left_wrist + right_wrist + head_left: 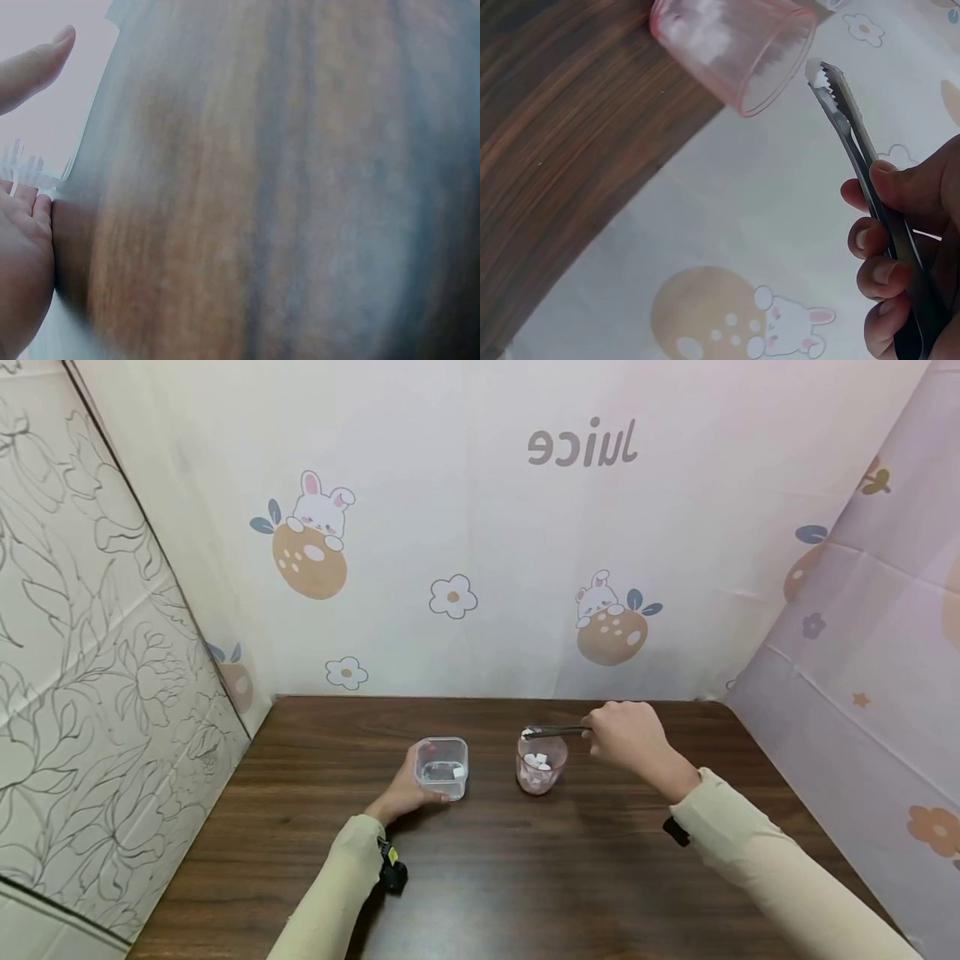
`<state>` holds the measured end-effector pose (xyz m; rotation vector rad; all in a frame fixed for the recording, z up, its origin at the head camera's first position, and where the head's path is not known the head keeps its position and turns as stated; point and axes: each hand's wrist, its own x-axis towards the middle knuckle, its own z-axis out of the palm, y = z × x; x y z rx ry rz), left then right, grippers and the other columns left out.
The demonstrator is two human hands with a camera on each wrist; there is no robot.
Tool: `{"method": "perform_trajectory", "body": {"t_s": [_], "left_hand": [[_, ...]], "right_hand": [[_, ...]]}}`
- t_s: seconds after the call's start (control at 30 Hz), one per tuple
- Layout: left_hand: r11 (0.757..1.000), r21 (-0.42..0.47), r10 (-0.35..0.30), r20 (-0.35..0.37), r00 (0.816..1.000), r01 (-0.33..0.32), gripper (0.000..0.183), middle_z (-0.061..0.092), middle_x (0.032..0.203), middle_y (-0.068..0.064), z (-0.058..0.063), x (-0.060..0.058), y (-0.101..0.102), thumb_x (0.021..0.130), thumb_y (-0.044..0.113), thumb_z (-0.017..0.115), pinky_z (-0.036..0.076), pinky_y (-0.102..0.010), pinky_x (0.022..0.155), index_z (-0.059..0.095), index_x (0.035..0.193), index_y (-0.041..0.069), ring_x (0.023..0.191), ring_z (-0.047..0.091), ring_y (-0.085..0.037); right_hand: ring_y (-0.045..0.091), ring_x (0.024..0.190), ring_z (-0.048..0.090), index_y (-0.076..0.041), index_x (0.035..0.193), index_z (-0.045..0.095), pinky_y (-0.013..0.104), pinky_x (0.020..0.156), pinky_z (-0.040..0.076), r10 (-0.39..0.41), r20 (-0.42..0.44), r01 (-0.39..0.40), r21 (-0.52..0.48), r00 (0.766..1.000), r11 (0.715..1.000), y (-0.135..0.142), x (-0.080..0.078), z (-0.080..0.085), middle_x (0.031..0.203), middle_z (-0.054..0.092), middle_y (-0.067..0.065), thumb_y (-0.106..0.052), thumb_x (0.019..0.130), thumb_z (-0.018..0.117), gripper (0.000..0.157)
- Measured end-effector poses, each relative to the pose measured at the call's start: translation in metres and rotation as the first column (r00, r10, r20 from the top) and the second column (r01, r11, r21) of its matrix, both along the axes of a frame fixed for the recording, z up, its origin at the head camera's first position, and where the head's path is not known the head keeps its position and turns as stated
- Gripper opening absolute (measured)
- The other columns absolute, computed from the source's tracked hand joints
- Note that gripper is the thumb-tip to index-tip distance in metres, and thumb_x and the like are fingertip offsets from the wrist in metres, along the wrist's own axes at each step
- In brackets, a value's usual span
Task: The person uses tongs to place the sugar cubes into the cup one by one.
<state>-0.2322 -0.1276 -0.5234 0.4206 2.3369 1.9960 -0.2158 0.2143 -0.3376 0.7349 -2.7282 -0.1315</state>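
Note:
My left hand point(403, 790) holds a clear square plastic container point(441, 789), its thumb along the near side and fingers around the left and back. One white cube point(458, 772) lies inside it. In the left wrist view the thumb point(37, 67) lies against the pale container wall. My right hand point(628, 737) grips metal tongs point(862, 157) with toothed tips. A small white piece point(819, 75) is pinched between those tips, above the rim of a pink see-through cup point(561, 760). Several white cubes point(537, 762) are in the cup.
Both containers stand on a dark brown wooden table point(480, 893), with a gap between them. Behind it hangs a pale printed curtain point(465, 527); similar sheets rise at the left and right sides. A black device point(393, 870) sits at the left wrist.

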Motion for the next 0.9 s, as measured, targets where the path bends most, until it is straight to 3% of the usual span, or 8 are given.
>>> {"method": "perform_trajectory", "body": {"t_s": [0.27, 0.43, 0.7, 0.9], "left_hand": [[0.999, 0.024, -0.028, 0.028, 0.999, 0.027, 0.104, 0.036, 0.138, -0.033, 0.005, 0.0, -0.002, 0.055, -0.017, 0.081, 0.019, -0.057, 0.107, 0.023, 0.14, -0.007, 0.125, 0.034, -0.048], [1.0, -0.004, -0.01, 0.026, 1.0, 0.011, 0.106, 0.039, 0.139, -0.027, 0.001, -0.002, -0.003, 0.055, -0.012, 0.084, 0.022, -0.053, 0.107, 0.025, 0.142, 0.0, 0.126, 0.037, -0.042], [1.0, -0.008, -0.028, -0.111, 0.993, 0.027, 0.101, 0.043, 0.135, -0.023, -0.009, 0.0, -0.006, 0.057, 0.002, 0.088, 0.028, -0.048, 0.104, 0.03, 0.14, 0.007, 0.121, 0.042, -0.036], [1.0, -0.017, -0.012, -0.006, 1.0, 0.012, 0.106, 0.04, 0.138, -0.024, -0.003, -0.001, -0.004, 0.056, -0.006, 0.086, 0.024, -0.052, 0.106, 0.026, 0.142, 0.004, 0.125, 0.038, -0.04]], "right_hand": [[0.01, 0.04, 0.034, -0.015, 0.075, 0.075, 0.026, 0.039, 0.024, -0.015, 0.026, 0.015, 0.006, 1.0, 1.0, 0.011, 0.004, -0.007, 0.054, 0.055, -0.003, -0.013, 0.079, 0.074, 0.005], [0.01, 0.039, 0.034, -0.016, 0.068, 0.071, 0.027, 0.037, 0.026, 0.004, 0.027, -0.004, 0.014, 1.0, 1.0, 0.014, 0.006, -0.015, 0.05, 0.051, -0.005, -0.012, 0.077, 0.075, 0.011], [0.009, 0.039, 0.032, -0.015, 0.068, 0.071, 0.027, 0.038, 0.025, 0.028, 0.015, -0.028, 0.04, 0.999, 0.999, 0.014, 0.006, -0.024, 0.048, 0.046, -0.006, -0.011, 0.075, 0.077, 0.01], [0.009, 0.04, 0.028, -0.017, 0.06, 0.064, 0.027, 0.04, 0.022, 0.038, -0.003, -0.038, 0.059, 0.999, 0.998, 0.01, 0.004, -0.024, 0.045, 0.039, -0.007, -0.011, 0.073, 0.077, 0.02]]}}
